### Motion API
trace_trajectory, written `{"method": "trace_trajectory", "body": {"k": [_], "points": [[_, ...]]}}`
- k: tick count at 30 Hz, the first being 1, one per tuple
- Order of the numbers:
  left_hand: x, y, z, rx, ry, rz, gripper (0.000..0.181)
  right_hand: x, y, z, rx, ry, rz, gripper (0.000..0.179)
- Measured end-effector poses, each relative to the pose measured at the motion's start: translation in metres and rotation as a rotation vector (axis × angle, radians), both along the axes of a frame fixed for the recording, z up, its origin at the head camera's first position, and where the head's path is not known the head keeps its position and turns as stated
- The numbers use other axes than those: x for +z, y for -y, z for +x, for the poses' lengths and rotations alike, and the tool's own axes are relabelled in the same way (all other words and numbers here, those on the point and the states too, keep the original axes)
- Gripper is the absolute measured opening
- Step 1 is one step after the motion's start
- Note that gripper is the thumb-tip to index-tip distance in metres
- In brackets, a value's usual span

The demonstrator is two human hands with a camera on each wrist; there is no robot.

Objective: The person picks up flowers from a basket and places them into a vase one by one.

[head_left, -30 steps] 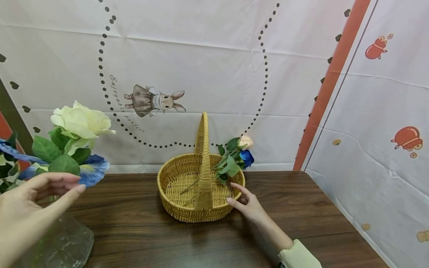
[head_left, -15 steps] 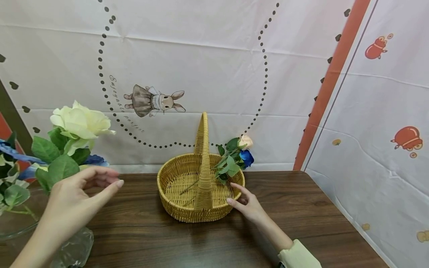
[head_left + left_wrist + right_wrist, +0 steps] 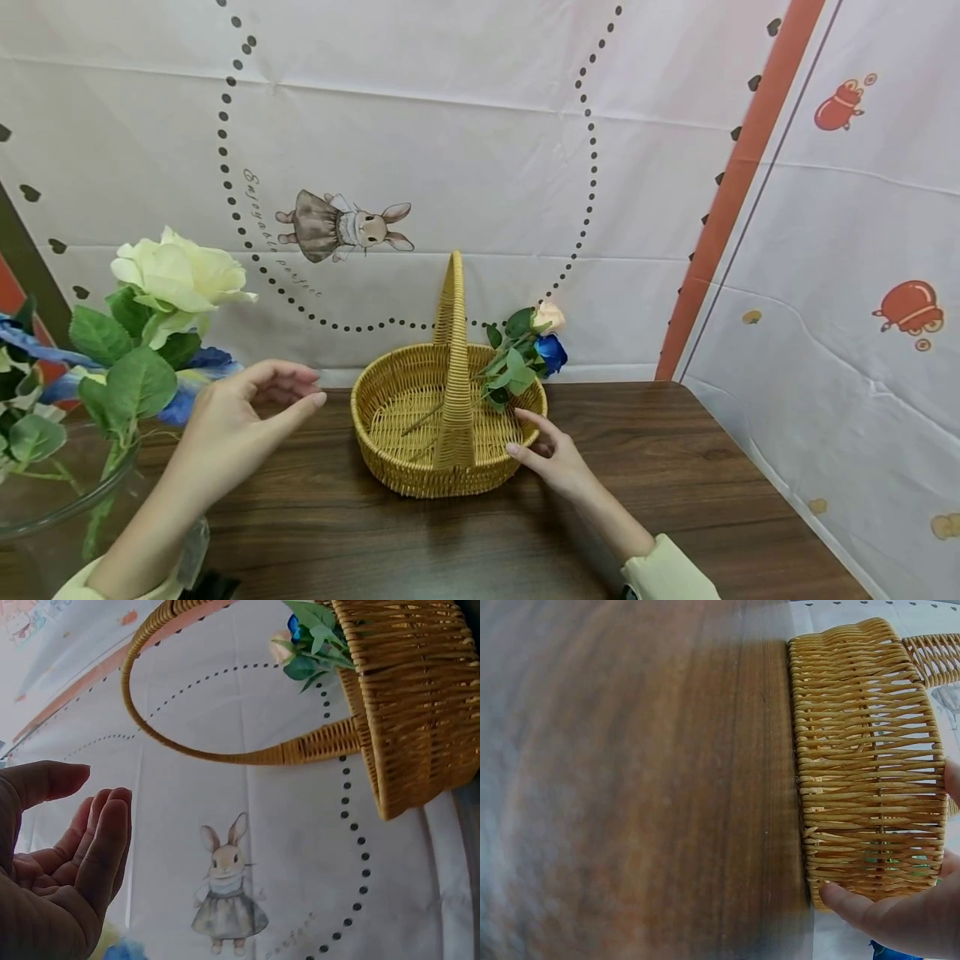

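A golden wicker basket [image 3: 442, 479] with a tall arched handle stands on the table. My right hand [image 3: 558, 458] grips its right rim, and the right wrist view shows a finger [image 3: 847, 904] against the woven outer wall. Inside lie a blue rose [image 3: 552, 354] and a peach rose [image 3: 548, 317], stems inward and heads over the right rim. My left hand [image 3: 240, 425] hovers between vase and basket, fingers loosely curved, thumb apart, nothing held. Behind it on the left, a cream rose [image 3: 180, 271] rises from a clear glass vase [image 3: 97, 496], partly hidden by the forearm.
Blue and pale flowers [image 3: 45, 367] share the vase at the left edge. The dark wooden table [image 3: 360, 542] runs back to a printed white cloth [image 3: 487, 167] hanging behind. Another cloth [image 3: 840, 333] hangs along the right side.
My left hand has moved right, away from the vase flowers and towards the basket, with nothing in it. The right hand and the basket have stayed in place.
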State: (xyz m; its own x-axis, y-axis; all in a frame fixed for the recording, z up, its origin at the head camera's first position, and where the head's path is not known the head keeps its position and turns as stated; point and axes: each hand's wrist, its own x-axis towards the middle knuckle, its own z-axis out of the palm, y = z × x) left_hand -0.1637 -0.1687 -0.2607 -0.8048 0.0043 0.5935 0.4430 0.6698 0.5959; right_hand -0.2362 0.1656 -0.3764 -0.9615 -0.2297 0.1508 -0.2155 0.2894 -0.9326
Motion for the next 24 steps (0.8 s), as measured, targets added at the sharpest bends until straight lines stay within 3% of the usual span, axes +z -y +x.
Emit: {"method": "trace_trajectory", "body": {"k": [10, 24], "points": [[-0.011, -0.016, -0.024, -0.082, 0.004, 0.031, 0.020, 0.000, 0.000, 0.000, -0.006, 0.000, 0.000, 0.053], [-0.025, -0.034, -0.054, -0.166, 0.144, 0.085, 0.030, 0.000, -0.001, 0.000, 0.011, 0.006, -0.014, 0.055]]}}
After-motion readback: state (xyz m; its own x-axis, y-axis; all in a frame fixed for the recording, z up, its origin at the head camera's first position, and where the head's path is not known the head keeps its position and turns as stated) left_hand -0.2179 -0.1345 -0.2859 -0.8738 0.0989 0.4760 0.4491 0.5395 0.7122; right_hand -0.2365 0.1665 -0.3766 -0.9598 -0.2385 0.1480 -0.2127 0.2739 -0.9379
